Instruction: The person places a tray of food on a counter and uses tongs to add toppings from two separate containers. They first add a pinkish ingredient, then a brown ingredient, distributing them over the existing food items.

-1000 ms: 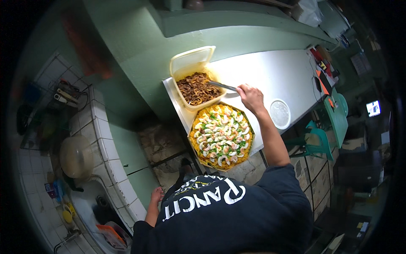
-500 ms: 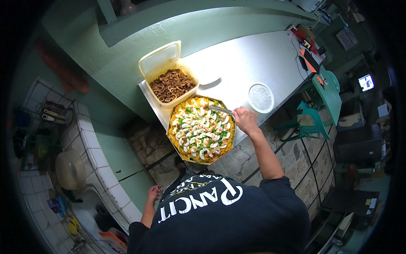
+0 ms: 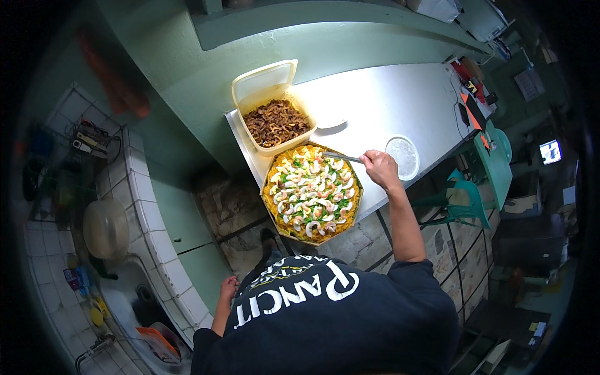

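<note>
A round tray of noodles (image 3: 311,194) topped with shrimp, egg slices and greens sits on the near end of a white counter (image 3: 400,100). My right hand (image 3: 379,167) grips a metal spoon (image 3: 340,157) whose tip reaches over the tray's far right rim. Just behind the tray stands an open plastic tub (image 3: 278,123) full of brown fried bits, its lid tipped up. My left hand (image 3: 227,289) hangs by my side, holding nothing, fingers loosely curled.
A round clear lid (image 3: 403,155) lies on the counter right of my hand. A tiled sink counter (image 3: 147,219) with a pot lid and dish items runs along the left. Green plastic chairs (image 3: 465,200) stand on the right.
My right hand brought the spoon from the tub of brown bits over to the tray's rim. The view shifted slightly.
</note>
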The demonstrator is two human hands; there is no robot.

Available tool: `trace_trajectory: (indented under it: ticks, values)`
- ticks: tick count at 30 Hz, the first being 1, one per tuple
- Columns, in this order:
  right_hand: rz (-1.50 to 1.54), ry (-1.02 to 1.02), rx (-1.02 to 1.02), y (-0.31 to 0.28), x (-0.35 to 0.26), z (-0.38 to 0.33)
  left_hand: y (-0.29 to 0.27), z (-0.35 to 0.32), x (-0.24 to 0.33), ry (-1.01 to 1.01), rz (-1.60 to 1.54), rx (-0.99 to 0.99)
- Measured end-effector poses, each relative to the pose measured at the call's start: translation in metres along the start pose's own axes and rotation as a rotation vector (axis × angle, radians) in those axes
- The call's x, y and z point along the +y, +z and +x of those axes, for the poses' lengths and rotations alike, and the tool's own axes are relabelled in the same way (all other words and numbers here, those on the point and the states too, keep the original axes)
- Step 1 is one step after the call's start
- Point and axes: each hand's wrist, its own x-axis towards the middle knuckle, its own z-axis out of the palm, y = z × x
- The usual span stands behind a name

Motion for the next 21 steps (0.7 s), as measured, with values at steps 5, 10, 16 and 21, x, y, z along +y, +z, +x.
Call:
trace_trajectory:
  ticks: [5, 10, 16, 21]
  values:
    - [-0.1, -0.055, -0.003, 0.006, 0.011, -0.003, -0.002, 0.018, -0.021, 0.109, -0.003, -0.012]
    - [-0.122, -0.005, -0.045, -0.01, 0.013, -0.005, -0.006, 0.019, -0.004, -0.021, 0.067, -0.01]
    - [-0.016, -0.159, 0.263, -0.016, -0.02, 0.026, -0.005, 0.015, 0.02, -0.017, 0.014, -0.022]
    - [-0.202, -0.281, 0.149, 0.021, -0.066, 0.087, -0.001, 0.018, 0.012, -0.029, -0.023, -0.025]
